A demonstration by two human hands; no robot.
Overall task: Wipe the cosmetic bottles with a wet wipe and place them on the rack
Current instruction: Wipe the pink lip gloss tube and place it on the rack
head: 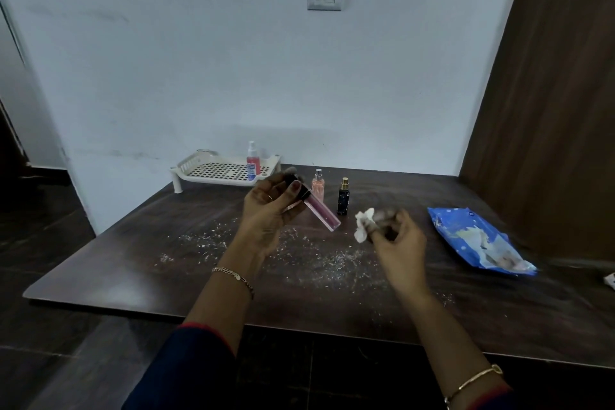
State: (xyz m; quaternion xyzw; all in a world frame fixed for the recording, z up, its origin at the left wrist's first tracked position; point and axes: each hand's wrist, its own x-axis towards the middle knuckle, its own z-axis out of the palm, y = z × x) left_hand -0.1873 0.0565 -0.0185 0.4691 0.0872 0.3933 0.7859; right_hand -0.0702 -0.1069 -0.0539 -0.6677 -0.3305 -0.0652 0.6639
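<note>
- One pink tube, left hand gripping its dark cap, slants down-right.
- Right hand, pinching a wipe, hangs just right of its lower end, apart.

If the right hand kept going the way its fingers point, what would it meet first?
Probably the lower end of the pink tube held tilted by the left hand; the wet wipe pinched in the right hand would touch first. Blur and depth leave this uncertain.

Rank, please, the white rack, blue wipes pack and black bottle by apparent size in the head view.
1. blue wipes pack and white rack, alike; the pack is nearer, so unranked.
2. black bottle
</note>
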